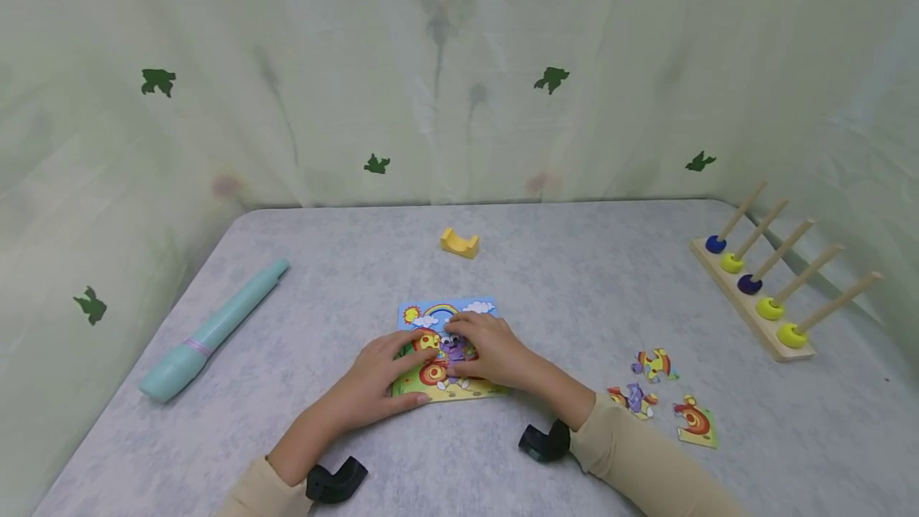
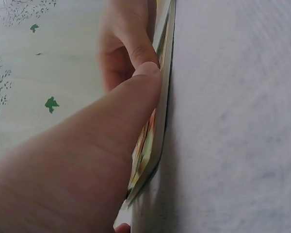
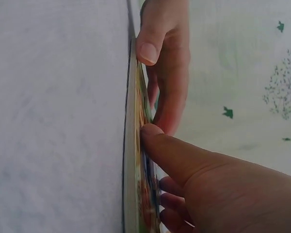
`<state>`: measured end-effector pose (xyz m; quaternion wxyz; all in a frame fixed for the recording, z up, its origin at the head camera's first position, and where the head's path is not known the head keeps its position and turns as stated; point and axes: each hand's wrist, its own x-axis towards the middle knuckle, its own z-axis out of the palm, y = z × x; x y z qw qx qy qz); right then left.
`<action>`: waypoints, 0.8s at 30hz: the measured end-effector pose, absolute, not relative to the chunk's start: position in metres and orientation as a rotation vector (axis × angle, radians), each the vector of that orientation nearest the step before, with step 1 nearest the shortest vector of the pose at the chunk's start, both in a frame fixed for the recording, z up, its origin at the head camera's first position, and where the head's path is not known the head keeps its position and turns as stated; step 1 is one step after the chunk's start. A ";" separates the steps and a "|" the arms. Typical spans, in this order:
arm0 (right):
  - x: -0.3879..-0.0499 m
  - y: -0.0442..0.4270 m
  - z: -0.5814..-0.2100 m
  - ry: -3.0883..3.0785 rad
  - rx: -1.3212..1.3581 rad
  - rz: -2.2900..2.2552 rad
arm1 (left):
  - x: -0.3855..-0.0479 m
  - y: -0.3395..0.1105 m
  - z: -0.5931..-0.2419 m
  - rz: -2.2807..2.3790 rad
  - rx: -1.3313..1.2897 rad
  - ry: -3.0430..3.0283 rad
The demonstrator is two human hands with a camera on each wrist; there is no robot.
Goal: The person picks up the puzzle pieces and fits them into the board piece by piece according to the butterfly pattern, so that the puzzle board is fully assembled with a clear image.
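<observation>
A colourful jigsaw puzzle (image 1: 467,393) lies flat on the table in front of me, with a rainbow, a sun and cartoon figures. My left hand (image 1: 373,377) rests on its left side, fingers spread over the picture and thumb by the near edge. From the right, my right hand (image 1: 495,349) reaches over the middle. Its thumb and bent fingers hold a puzzle piece (image 1: 454,348) with a purple figure, down on the picture. The left thumb (image 2: 148,73) lies along the board's edge in the left wrist view. In the right wrist view, the right thumb (image 3: 155,136) touches the picture surface.
Three loose puzzle pieces (image 1: 695,423) lie right of the right forearm. A wooden peg stand (image 1: 754,301) with blue and yellow beads is at the far right. A yellow curved block (image 1: 459,244) sits behind the puzzle; a folded teal umbrella (image 1: 222,325) lies left.
</observation>
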<state>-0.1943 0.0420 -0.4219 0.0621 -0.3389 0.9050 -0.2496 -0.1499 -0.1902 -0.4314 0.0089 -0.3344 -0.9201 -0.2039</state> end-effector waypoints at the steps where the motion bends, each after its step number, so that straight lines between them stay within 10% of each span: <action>1: -0.194 0.042 -0.422 2.735 -1.016 -0.756 | -0.149 -0.190 -0.431 -0.622 -1.049 -2.874; 24: -0.182 0.068 -0.379 2.552 -0.980 -0.959 | -0.151 -0.192 -0.434 -0.663 -1.027 -2.904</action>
